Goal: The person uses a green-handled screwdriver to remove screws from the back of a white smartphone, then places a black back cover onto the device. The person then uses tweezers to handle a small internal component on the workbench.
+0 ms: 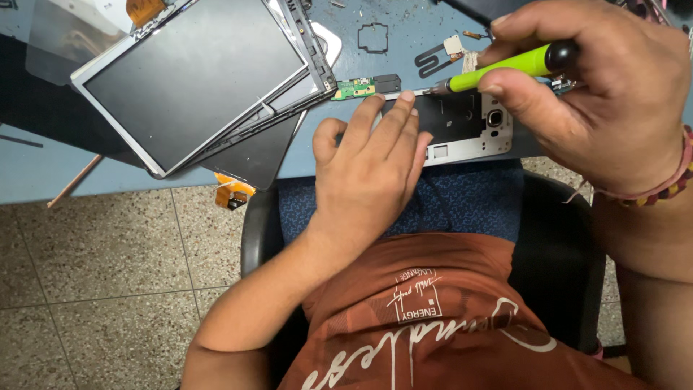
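Right hand (pixel 599 94) fingers closed round green screwdriver (pixel 505 68); left hand (pixel 372 170) (flat) presses phone frame (pixel 462 126)

Premises: a small electronics repair workshop. Evidence follows. A blue bench (pixel 43 170) carries opened devices and loose parts. A stack of tablet screen assemblies (pixel 195 79) lies at its left, with orange flex cables (pixel 232 193) hanging over the edge. A small green circuit board (pixel 354 89) sits beside a stripped phone frame (pixel 462 126), its camera opening exposed. A black gasket (pixel 373 37) and other detached small components lie scattered on the bench top. A green-handled precision screwdriver (pixel 505 68) is in use at the frame. Seating is a dark chair with blue fabric (pixel 469 202). Flooring is speckled terrazzo tile (pixel 108 253), plain and worn.
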The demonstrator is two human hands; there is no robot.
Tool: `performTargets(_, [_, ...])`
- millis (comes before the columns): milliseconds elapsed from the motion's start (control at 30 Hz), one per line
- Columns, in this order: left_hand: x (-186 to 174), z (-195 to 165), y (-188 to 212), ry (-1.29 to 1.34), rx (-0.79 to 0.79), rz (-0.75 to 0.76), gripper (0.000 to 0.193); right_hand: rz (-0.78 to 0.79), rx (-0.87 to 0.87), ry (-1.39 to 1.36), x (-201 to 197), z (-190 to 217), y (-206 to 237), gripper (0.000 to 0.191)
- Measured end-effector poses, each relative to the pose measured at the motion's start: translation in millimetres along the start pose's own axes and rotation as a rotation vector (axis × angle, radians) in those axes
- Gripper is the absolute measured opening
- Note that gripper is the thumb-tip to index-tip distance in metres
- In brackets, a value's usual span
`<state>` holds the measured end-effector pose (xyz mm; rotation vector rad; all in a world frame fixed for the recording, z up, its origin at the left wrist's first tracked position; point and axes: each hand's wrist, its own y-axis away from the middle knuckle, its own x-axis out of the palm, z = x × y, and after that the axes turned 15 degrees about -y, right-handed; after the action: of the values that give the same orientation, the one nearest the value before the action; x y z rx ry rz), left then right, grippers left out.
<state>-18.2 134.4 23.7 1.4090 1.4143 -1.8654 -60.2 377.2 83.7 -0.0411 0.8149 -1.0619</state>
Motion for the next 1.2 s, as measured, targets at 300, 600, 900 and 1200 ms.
performTargets(300, [-4, -5, 2, -0.041, -0.008, 0.056, 0.037, 0.045, -0.042, 0.096, -3, 0, -6, 0.027])
performTargets(600, [-9, -8, 3, -0.061, 0.015, 0.107, 0.049, 0.199, -0.002, 0.125, -11, 21, -39, 0.029])
performTargets(900, [-12, -11, 3, -0.055, 0.029, 0.158, 0.062, 0.338, -0.085, 0.050, -16, 12, -55, 0.025])
performTargets(1200, [-16, -17, 3, -0.166, 0.044, 0.181, 0.065, 0.297, -0.076, 0.514, -8, 27, -54, 0.029])
